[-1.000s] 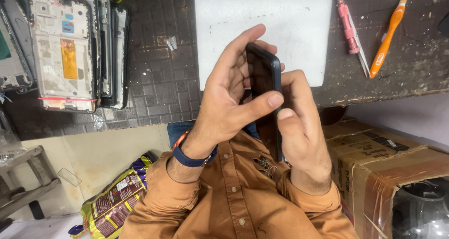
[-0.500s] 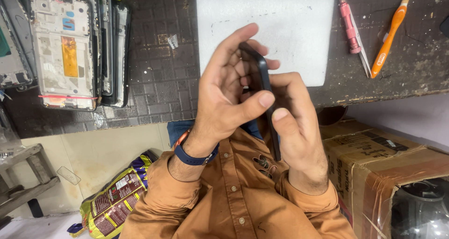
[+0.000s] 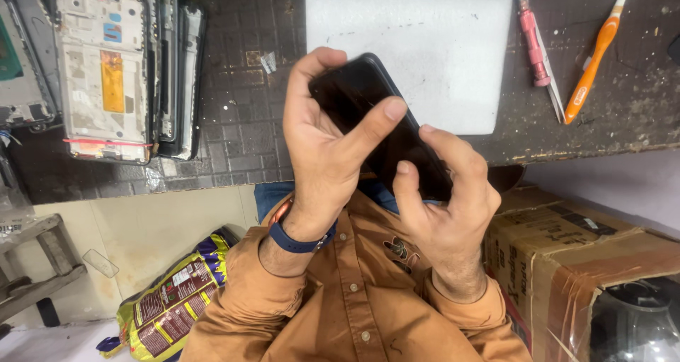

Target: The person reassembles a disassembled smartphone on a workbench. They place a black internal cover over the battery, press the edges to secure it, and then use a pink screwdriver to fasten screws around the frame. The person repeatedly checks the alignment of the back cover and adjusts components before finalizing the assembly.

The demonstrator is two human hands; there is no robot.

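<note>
I see both hands holding a black phone [image 3: 379, 125] in the middle of the frame, dark glass facing up. The left hand [image 3: 322, 156] wraps around its top end, thumb lying across the glass. The right hand [image 3: 446, 199] grips the lower end with bent fingers. A white pad [image 3: 453, 57] lies behind, on the dark bench [image 3: 241, 100].
</note>
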